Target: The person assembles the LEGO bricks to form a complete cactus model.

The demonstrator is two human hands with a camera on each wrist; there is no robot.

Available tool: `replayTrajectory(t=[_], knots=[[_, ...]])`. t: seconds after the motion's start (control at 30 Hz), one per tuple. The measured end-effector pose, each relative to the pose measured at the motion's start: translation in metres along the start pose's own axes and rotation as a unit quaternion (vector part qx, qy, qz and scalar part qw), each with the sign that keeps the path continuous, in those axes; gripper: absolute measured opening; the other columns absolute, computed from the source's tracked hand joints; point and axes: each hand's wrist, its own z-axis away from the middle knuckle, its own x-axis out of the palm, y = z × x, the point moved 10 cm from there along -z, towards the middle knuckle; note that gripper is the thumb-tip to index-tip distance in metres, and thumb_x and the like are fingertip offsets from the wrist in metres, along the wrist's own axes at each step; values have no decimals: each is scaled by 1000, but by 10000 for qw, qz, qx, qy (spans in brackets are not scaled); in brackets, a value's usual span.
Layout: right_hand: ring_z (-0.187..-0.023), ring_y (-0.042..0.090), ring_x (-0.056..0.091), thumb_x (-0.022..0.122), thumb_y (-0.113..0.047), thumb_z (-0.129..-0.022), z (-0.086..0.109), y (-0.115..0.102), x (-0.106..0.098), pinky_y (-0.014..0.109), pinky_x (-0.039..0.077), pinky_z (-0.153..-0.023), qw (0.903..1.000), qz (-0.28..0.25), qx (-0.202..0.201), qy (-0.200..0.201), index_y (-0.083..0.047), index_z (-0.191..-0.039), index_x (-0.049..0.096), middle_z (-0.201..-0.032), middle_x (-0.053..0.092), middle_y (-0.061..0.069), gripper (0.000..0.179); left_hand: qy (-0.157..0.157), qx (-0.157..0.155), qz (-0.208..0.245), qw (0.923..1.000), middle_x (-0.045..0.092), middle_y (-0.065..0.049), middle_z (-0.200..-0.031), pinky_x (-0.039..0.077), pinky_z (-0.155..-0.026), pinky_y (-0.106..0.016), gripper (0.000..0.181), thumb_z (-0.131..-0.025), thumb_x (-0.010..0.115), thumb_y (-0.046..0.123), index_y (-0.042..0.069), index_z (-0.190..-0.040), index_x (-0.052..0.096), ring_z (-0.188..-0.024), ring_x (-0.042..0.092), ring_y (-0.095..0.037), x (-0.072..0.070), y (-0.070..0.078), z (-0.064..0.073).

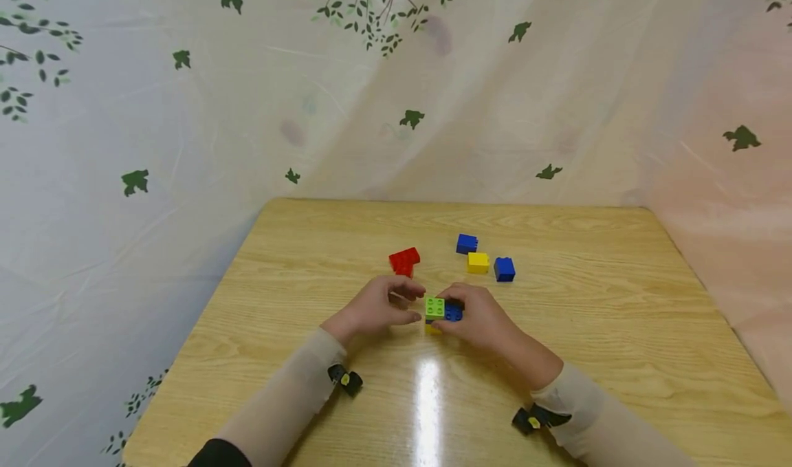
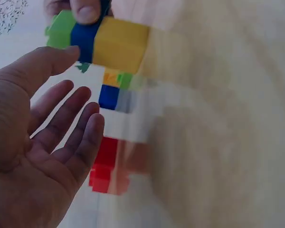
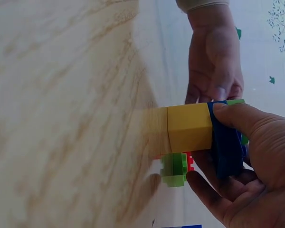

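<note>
A small stack of toy building bricks stands on the table between the hands. Its yellow brick (image 3: pixel 190 127) is at the bottom, a longer blue brick (image 3: pixel 226 147) in the middle juts to the right, and a lime green brick (image 1: pixel 435 307) sits on top. My right hand (image 1: pixel 485 316) pinches the blue brick between thumb and fingers. Just left of the stack is my left hand (image 1: pixel 383 305), fingers loosely bent and holding nothing. In the left wrist view its thumb tip lies close to the blue layer; contact cannot be told.
Red bricks (image 1: pixel 405 261) lie beyond the left hand. Farther right are a blue brick (image 1: pixel 467 243), a yellow brick (image 1: pixel 478 263) and another blue brick (image 1: pixel 504 269). A green brick (image 3: pixel 173 168) shows behind the stack. A patterned cloth (image 1: pixel 346 144) hangs past the wooden table's (image 1: pixel 322 219) far edge.
</note>
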Motion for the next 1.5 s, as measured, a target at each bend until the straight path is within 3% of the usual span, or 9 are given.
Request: replayTrajectory(t=[0.1,0.3,0.5,0.73,0.97,1.23,1.5], knots=[[-96,15,62,91,-25,-84,0,1,0,37,55,-89,10000,38,3,-5,-15,-115,76,-114,70,-5,35,383,110,55,9992,71,-10,-124,57,-95,-35,41,-93,83,16,3,-129,70,-113,67,-25,-21,5,-1],[-99,16,62,90,-26,-85,-1,2,-1,40,55,-92,10000,13,52,-23,-13,-117,76,-117,70,-2,38,1242,157,-40,9921,74,-6,-116,58,-92,-37,30,-98,77,15,3,-124,72,-106,69,-19,-64,5,-6],[-97,15,62,90,-25,-85,0,5,0,39,55,-89,10000,15,26,-31,-14,-116,76,-117,70,-3,36,1657,87,-374,9854,73,-11,-120,57,-94,-43,25,-100,73,9,5,-124,72,-106,69,-23,-86,-5,-17],[-97,17,62,90,-24,-85,1,4,0,39,55,-90,10000,37,16,-20,-12,-118,76,-117,70,-3,37,1556,-409,-454,9859,72,-9,-122,56,-95,-41,30,-99,73,8,2,-128,69,-108,68,-25,-84,-33,-32],[-100,16,62,90,-26,-86,0,4,1,40,54,-92,10000,54,41,-54,-13,-119,75,-119,70,-2,39,1530,-764,-277,9849,71,-5,-120,55,-99,-42,33,-96,76,7,5,-128,69,-110,66,-25,-80,-46,-40],[-98,16,62,90,-25,-85,0,3,0,38,55,-90,10000,-43,-41,-50,-13,-118,76,-116,70,-4,38,1440,-963,-269,9845,70,-4,-125,52,-103,-41,42,-94,79,9,8,-135,67,-114,64,-24,-76,-52,-51],[-97,15,62,90,-26,-85,0,3,1,39,55,-91,9999,-96,-53,-89,-12,-118,76,-115,70,-4,38,1402,-972,-685,9830,70,-5,-122,52,-103,-40,41,-94,80,9,7,-133,68,-113,64,-24,-71,-49,-62]])
